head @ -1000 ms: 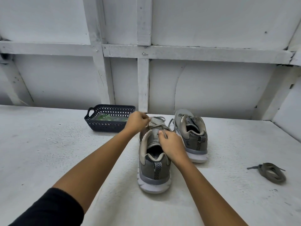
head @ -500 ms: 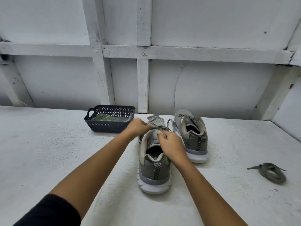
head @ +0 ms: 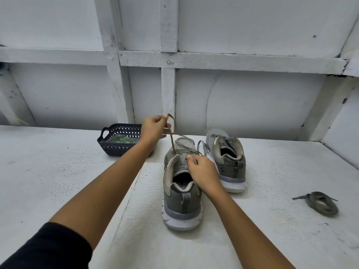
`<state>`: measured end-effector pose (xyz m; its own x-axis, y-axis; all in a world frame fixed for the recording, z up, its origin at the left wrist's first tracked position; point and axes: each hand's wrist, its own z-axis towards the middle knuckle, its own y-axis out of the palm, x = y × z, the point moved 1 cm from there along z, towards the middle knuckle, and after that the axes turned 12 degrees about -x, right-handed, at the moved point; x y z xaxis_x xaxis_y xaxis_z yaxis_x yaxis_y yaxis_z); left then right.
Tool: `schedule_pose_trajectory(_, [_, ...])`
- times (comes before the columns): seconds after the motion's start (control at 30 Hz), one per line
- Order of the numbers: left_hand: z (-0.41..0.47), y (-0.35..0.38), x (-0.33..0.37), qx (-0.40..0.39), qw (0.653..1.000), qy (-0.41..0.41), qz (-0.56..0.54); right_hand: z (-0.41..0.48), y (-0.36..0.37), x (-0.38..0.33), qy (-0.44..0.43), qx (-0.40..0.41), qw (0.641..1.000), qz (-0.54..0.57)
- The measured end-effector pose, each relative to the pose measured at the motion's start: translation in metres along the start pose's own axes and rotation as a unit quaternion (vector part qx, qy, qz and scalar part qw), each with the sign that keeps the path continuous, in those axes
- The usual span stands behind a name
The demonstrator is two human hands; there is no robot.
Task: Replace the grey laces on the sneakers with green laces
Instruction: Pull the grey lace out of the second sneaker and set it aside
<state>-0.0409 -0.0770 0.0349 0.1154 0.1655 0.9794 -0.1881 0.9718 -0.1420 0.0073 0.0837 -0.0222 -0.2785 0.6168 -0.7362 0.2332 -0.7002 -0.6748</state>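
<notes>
The bench carries every item. The near sneaker stands heel toward me, with its long axis running straight away from me. The second sneaker stands just beside it on the right, roughly parallel, and appears unlaced. The basket sits behind and to the left of the near sneaker.

The left grip is raised above the toe end, with thumb and fingers pinching the grey lace. The right grip rests at the tongue, with its fingers curled on the same lace at the upper eyelets. A removed lace coil lies well apart on the right. The green laces lie inside the basket.

Governing relation: the strand runs taut from the eyelets up and away to the left grip, close to the shoe's long axis. I judge the next pull should follow that line, with the right grip steadying the shoe. The left grip is nearer the basket.
</notes>
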Motion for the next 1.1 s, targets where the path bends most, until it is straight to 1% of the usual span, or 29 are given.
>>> schedule_pose_trajectory(0.03, [-0.001,0.001,-0.01,-0.018,0.998,-0.026,0.06,0.0,0.001,0.0,0.001,0.0,1.0,-0.001])
schedule_pose_trajectory(0.1, [-0.006,0.004,-0.032,-0.073,0.978,-0.076,0.179,0.0,0.001,0.0,0.001,0.002,1.0,0.001])
schedule_pose_trajectory(0.17, [-0.011,0.008,-0.049,-0.111,0.963,-0.091,0.229,0.001,0.002,0.0,0.001,0.003,1.0,0.002])
schedule_pose_trajectory(0.2, [-0.012,0.01,-0.055,-0.108,0.96,-0.088,0.243,0.001,0.002,0.001,0.001,0.005,1.0,0.0])
schedule_pose_trajectory(0.27, [-0.013,0.013,-0.059,-0.075,0.96,-0.07,0.26,0.003,0.002,0.001,0.001,0.006,1.0,-0.002])
schedule_pose_trajectory(0.43, [-0.011,0.02,-0.06,-0.023,0.963,-0.056,0.263,0.004,0.004,0.003,-0.002,0.007,1.0,0.0])
schedule_pose_trajectory(0.5, [-0.007,0.019,-0.058,0.021,0.974,-0.057,0.216,0.003,0.005,0.003,-0.003,0.004,1.0,-0.005])
schedule_pose_trajectory(0.57, [-0.001,0.018,-0.049,0.035,0.987,-0.06,0.144,0.004,0.006,0.004,0.001,-0.002,1.0,-0.004])
schedule_pose_trajectory(0.63, [0.0,0.021,-0.035,0.002,0.997,-0.062,0.045,0.004,0.006,0.004,0.006,-0.015,1.0,0.01])
schedule_pose_trajectory(0.7, [-0.004,0.024,-0.019,-0.05,0.994,-0.064,-0.071,0.005,-0.001,0.002,0.007,-0.029,0.999,0.027])
schedule_pose_trajectory(0.73, [-0.008,0.025,-0.01,-0.079,0.988,-0.064,-0.118,0.007,-0.008,0.0,0.008,-0.018,0.999,0.025])
schedule_pose_trajectory(0.8, [-0.013,0.026,0.009,-0.135,0.97,-0.063,-0.191,0.02,-0.028,-0.004,-0.008,0.054,0.999,0.0])
schedule_pose_trajectory(0.83, [-0.015,0.025,0.018,-0.159,0.961,-0.065,-0.215,0.029,-0.04,-0.006,-0.022,0.083,0.996,-0.016])
schedule_pose_trajectory(0.87, [-0.018,0.025,0.026,-0.18,0.954,-0.068,-0.228,0.039,-0.05,-0.008,-0.036,0.091,0.995,-0.034])
schedule_pose_trajectory(0.9, [-0.021,0.024,0.033,-0.199,0.948,-0.071,-0.237,0.049,-0.059,-0.012,-0.045,0.074,0.995,-0.048])
schedule_pose_trajectory(1.0, [-0.03,0.023,0.046,-0.245,0.93,-0.07,-0.263,0.065,-0.067,-0.025,-0.078,-0.024,0.994,-0.078])
schedule_pose_trajectory(1.03, [-0.032,0.023,0.049,-0.254,0.927,-0.07,-0.267,0.067,-0.066,-0.027,-0.093,-0.037,0.992,-0.079])
schedule_pose_trajectory(1.1, [-0.036,0.025,0.053,-0.272,0.922,-0.076,-0.266,0.067,-0.068,-0.033,-0.105,-0.039,0.991,-0.076])
